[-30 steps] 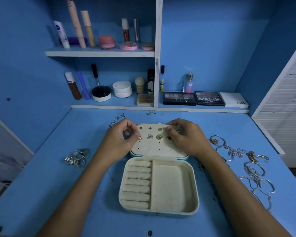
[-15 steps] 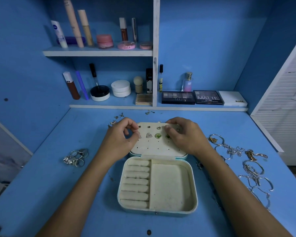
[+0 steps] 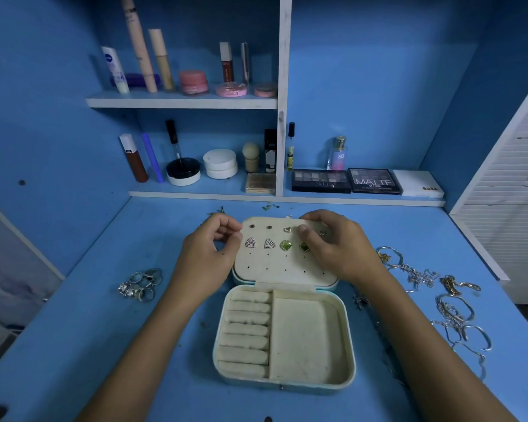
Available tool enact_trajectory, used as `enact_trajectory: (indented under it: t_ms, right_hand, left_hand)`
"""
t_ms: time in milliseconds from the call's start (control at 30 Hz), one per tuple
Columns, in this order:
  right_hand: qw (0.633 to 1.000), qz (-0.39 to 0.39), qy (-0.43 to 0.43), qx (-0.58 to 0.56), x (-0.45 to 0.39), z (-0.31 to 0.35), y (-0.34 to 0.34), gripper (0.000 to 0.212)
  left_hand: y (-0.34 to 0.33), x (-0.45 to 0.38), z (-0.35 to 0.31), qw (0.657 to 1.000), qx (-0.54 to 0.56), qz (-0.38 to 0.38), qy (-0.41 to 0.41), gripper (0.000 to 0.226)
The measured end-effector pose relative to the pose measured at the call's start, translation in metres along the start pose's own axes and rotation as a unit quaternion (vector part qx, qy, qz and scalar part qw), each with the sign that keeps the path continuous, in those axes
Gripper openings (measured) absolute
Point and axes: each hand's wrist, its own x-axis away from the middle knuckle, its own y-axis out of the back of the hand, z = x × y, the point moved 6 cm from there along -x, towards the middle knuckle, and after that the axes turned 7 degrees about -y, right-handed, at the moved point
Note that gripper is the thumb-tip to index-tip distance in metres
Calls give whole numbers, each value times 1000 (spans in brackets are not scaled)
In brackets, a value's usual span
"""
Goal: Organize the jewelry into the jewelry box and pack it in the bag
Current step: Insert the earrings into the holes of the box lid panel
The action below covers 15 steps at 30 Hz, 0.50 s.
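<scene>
A pale teal jewelry box (image 3: 349,330) lies open on the blue desk, its cream ring rolls and its tray bare. Its lid panel (image 3: 284,269) holds two triangular earrings (image 3: 250,243), two green earrings (image 3: 286,245), a small heart stud (image 3: 287,229) and small dark studs. My left hand (image 3: 205,257) is at the lid's left edge with thumb and forefinger pinched together; what they hold is too small to tell. My right hand (image 3: 339,248) grips the lid's top right edge, thumb on the panel. No bag is in view.
A heap of silver rings (image 3: 141,284) lies left of the box. Bracelets and chains (image 3: 451,309) spread along the right. Tiny loose earrings (image 3: 217,211) lie behind the lid. Shelves with cosmetics and eyeshadow palettes (image 3: 374,181) stand at the back, and a white louvred door (image 3: 506,208) on the right.
Both hands stay at the lid and have barely moved. The view has shifted slightly.
</scene>
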Motion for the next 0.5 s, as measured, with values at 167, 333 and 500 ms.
enact_trajectory:
  t_ms: [167,333,500]
  right_hand:
    - [1000,8,14,-5,4,9,10,22]
    - [999,9,33,25,6,18,16,20]
    - [998,8,49,50,12,27,22,19]
  left_hand:
    - [6,28,-13,999,24,-49,-4,20]
    - [-2,40,-23,999,3,-22,-33,23]
    - [-2,44,-27,997,-38,-28,-59,29]
